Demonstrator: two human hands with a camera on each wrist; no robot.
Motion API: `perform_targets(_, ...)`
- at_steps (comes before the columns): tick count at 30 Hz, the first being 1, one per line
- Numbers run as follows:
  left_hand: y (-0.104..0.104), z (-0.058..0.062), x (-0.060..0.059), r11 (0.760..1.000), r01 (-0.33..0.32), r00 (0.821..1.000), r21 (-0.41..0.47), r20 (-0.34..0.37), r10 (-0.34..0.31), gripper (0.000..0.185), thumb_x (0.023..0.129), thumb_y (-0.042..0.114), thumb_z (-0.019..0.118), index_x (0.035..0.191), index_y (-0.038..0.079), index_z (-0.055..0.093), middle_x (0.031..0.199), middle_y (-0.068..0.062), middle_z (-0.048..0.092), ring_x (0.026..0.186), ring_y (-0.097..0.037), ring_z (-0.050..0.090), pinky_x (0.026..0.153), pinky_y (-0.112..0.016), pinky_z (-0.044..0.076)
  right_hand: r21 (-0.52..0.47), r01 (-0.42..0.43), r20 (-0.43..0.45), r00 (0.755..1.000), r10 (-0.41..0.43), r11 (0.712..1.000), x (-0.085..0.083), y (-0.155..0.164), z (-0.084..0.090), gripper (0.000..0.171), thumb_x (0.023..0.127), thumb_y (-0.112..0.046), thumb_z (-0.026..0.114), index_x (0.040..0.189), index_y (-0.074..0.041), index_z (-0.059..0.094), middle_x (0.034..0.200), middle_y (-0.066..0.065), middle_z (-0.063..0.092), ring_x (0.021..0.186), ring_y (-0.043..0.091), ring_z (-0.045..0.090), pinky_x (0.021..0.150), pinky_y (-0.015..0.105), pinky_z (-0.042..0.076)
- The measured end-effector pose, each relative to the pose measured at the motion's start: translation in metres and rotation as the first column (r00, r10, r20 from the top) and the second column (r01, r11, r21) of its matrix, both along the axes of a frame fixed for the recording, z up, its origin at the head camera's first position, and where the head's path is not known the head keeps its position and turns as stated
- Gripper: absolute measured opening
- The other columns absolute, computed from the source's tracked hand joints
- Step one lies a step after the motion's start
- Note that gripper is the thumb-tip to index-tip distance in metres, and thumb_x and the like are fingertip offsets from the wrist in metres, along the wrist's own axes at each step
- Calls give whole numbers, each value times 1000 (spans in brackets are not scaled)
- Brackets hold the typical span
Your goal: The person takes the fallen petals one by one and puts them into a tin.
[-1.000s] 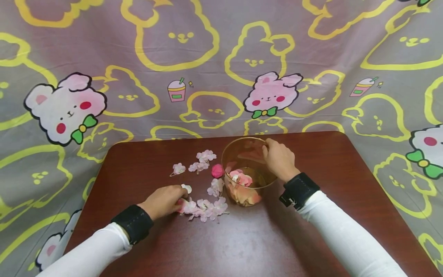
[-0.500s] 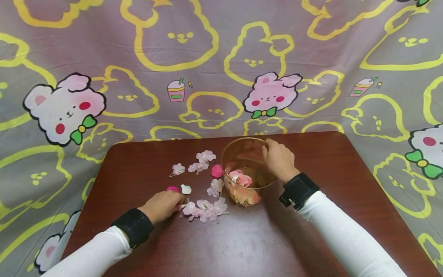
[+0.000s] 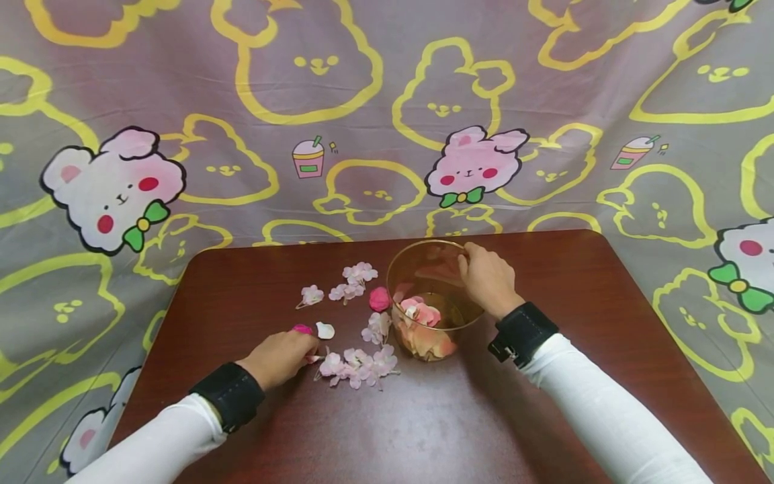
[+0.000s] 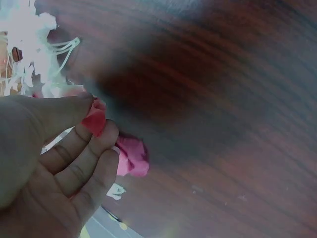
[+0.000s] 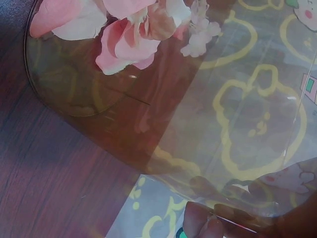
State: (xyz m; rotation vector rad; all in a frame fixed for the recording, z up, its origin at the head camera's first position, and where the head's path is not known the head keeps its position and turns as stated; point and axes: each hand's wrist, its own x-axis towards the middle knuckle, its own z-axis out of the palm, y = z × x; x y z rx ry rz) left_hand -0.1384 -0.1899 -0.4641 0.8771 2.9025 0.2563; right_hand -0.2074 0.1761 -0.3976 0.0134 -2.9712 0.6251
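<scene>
My left hand (image 3: 310,353) rests on the dark wooden table (image 3: 423,430), just left of a cluster of pale pink blossoms (image 3: 361,366). In the left wrist view its thumb and fingers (image 4: 99,144) pinch a red petal (image 4: 95,119), and a crumpled pink petal (image 4: 132,156) lies against the fingertips. My right hand (image 3: 467,261) grips the far right rim of a clear amber glass bowl (image 3: 399,259). Pink and white petals (image 3: 423,313) lie inside the bowl. The right wrist view shows the bowl's wall (image 5: 213,114), the petals (image 5: 129,39) and my fingertips (image 5: 208,224) on the rim.
Loose blossoms (image 3: 360,272) (image 3: 312,294) (image 3: 377,327), a bright pink petal (image 3: 379,298) and a white petal (image 3: 325,330) lie left of the bowl. A cartoon-print cloth (image 3: 387,121) hangs behind and around the table. The table's near half is bare wood.
My left hand has drawn back a little to the left, away from the blossom cluster, uncovering a bright pink petal beside it. The right hand and bowl have not moved.
</scene>
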Motion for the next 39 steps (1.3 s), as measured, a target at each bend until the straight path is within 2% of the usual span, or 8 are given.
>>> perform_targets(11, 3, 20, -10, 999, -49, 998, -12, 38, 49, 15, 85, 8, 79, 80, 13, 66, 69, 4, 60, 62, -10, 47, 59, -28, 42, 0, -3, 4, 1000, 3, 1000, -1, 0, 2, 21, 104, -25, 51, 102, -8, 62, 75, 11, 59, 70, 31, 62, 52, 38, 39)
perform_targets(21, 9, 33, -20, 1000, 7, 999, 18, -52, -6, 17, 86, 10, 79, 80, 12, 63, 68, 3, 57, 61, -9, 46, 58, -28, 42, 2, -4, 9, 1000, 4, 1000, -2, 0, 3, 21, 104, -26, 51, 106, -8, 63, 78, 12, 62, 72, 31, 64, 53, 39, 40)
perform_targets(25, 15, 40, -24, 999, 14, 998, 34, -55, -12, 17, 85, 11, 79, 79, 12, 63, 66, 4, 55, 60, -9, 45, 57, -26, 40, -2, -5, 14, 1000, 5, 1000, -2, 0, 2, 22, 104, -25, 50, 107, -8, 63, 76, 11, 60, 70, 30, 62, 52, 37, 39)
perform_targets(31, 26, 53, -30, 999, -3, 1000, 36, -23, 4, 14, 85, 13, 80, 84, 12, 66, 70, 4, 59, 61, -9, 47, 55, -24, 40, 0, -3, 10, 1000, 3, 1000, -2, 0, 2, 21, 104, -26, 50, 103, -8, 62, 76, 11, 60, 71, 31, 63, 51, 37, 39)
perform_targets(39, 42, 66, -40, 998, 44, 997, 36, -72, -42, 13, 86, 16, 81, 90, 11, 70, 74, 2, 63, 65, -10, 51, 63, -26, 48, -3, 1, 16, 1000, -1, 1000, -2, 0, 2, 20, 104, -25, 50, 99, -8, 61, 73, 8, 56, 67, 28, 59, 51, 36, 36)
